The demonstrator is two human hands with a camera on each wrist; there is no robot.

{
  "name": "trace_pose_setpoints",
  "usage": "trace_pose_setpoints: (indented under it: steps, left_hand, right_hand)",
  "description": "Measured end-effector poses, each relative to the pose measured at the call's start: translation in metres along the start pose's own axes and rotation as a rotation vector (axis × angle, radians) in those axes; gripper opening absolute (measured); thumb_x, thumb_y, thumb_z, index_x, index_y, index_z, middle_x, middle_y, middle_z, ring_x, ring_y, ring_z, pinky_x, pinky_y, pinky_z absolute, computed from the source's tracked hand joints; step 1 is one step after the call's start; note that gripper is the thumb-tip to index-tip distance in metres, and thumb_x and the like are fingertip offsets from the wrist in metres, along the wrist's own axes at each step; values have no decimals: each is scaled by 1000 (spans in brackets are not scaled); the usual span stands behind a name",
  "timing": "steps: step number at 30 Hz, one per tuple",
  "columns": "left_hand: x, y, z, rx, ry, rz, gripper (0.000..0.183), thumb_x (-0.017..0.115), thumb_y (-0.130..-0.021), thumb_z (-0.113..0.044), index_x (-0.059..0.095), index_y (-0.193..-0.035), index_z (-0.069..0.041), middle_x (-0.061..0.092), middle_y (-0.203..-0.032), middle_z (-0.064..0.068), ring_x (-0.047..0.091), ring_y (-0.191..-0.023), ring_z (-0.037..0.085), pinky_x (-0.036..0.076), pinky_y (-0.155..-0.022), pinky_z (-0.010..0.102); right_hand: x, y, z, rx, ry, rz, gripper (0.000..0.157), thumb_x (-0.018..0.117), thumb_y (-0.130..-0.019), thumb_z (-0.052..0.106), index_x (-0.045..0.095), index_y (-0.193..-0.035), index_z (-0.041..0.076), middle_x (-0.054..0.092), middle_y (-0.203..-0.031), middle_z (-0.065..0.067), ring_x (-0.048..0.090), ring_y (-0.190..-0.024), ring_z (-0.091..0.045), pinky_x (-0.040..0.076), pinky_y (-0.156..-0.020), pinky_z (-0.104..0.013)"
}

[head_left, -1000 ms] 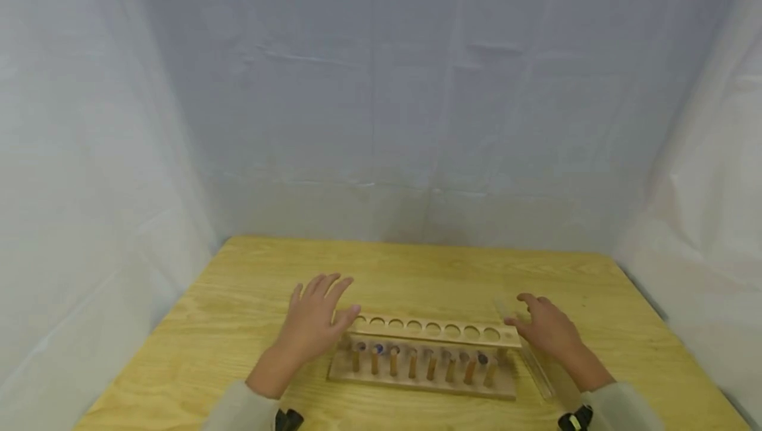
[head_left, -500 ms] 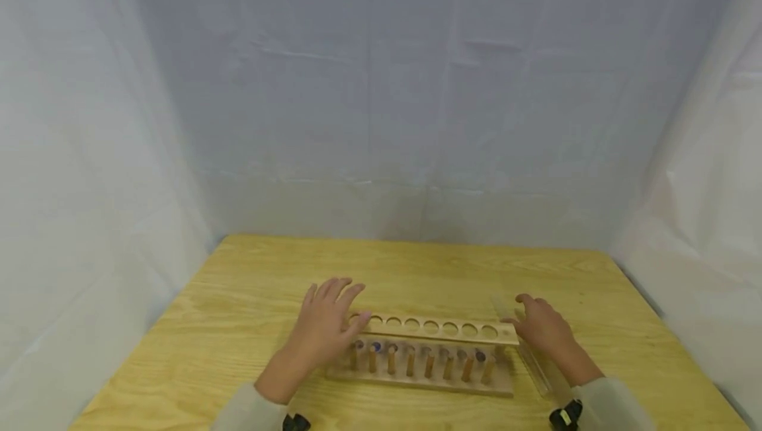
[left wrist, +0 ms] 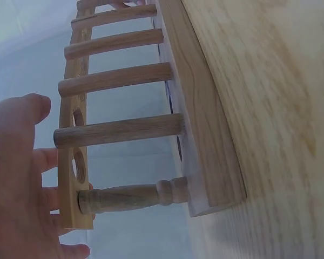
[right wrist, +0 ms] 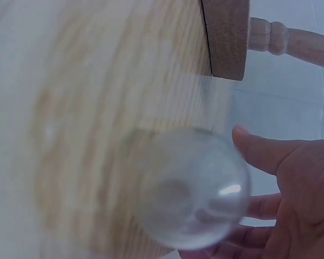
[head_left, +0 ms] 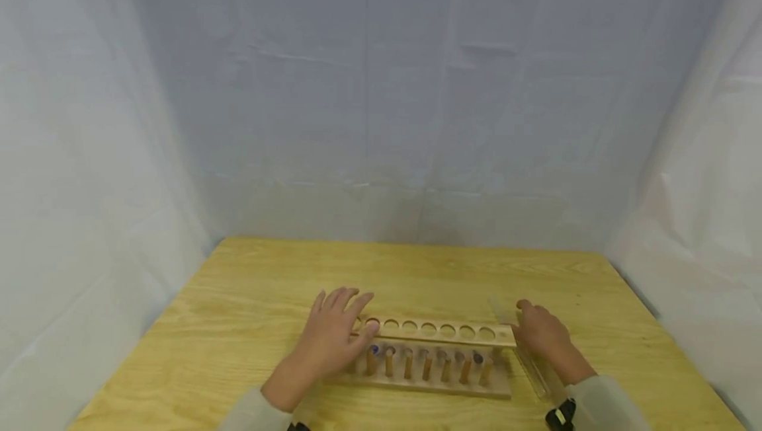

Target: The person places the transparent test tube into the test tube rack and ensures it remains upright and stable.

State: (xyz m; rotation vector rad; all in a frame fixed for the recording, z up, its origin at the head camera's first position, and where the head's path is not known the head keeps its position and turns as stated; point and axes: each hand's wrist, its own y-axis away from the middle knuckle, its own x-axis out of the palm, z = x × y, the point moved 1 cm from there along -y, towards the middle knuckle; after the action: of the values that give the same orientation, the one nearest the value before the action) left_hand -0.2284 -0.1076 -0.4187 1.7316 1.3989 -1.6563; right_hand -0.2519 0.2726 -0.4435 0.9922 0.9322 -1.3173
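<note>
A wooden test tube rack (head_left: 440,388) stands on the table, with a holed top rail, upright pegs and a base with round wells. My left hand (head_left: 333,338) is at its left end, fingers spread; its thumb overlaps the rail in the head view. In the left wrist view, fingers of the left hand (left wrist: 13,178) reach behind the rail, and contact is unclear. A clear glass test tube (head_left: 532,371) lies right of the rack. My right hand (head_left: 544,335) is beside it, thumb extended; in the right wrist view the tube's rounded end (right wrist: 194,189) partly covers the fingers.
The pale wooden table (head_left: 238,299) extends behind and to both sides of the rack. White sheeting (head_left: 381,120) hangs behind it and at the left and right. One well in the base shows a blue spot (head_left: 374,350).
My left hand has moved right, further over the rack's left end. The right hand has shifted slightly left and down, closer to the test tube. The rack appears barely changed.
</note>
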Motion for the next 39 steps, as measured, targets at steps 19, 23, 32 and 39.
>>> trace_pose_setpoints:
  steps: [19,23,32,39]
  left_hand:
    - [8,5,-7,53,-26,49,46,44,-102,-46,58,-131,-14,57,-128,12,48,-125,33,27,-108,65]
    - [9,5,-9,85,-41,43,43,44,-103,-43,60,-128,-12,62,-119,7,53,-119,28,32,-107,60]
    - [7,5,-14,99,-62,41,44,44,-103,-40,59,-129,-7,64,-114,7,57,-112,26,38,-105,52]
    - [10,6,-16,74,-122,7,47,43,-103,-42,59,-127,-4,65,-114,10,59,-110,27,42,-101,45]
  right_hand:
    - [2,4,2,-18,-61,64,23,45,-94,-1,59,-112,-6,65,-101,-19,57,-70,-21,49,-60,-40]
    - [2,5,2,-21,-65,56,21,45,-94,-1,59,-109,-6,64,-97,-17,55,-67,-20,49,-61,-39]
    - [4,6,0,-29,-82,57,13,46,-96,1,57,-101,-4,59,-85,-11,48,-62,-20,43,-57,-35]
    - [5,8,0,-40,-94,48,12,44,-97,0,55,-94,0,53,-76,-7,44,-59,-19,38,-55,-33]
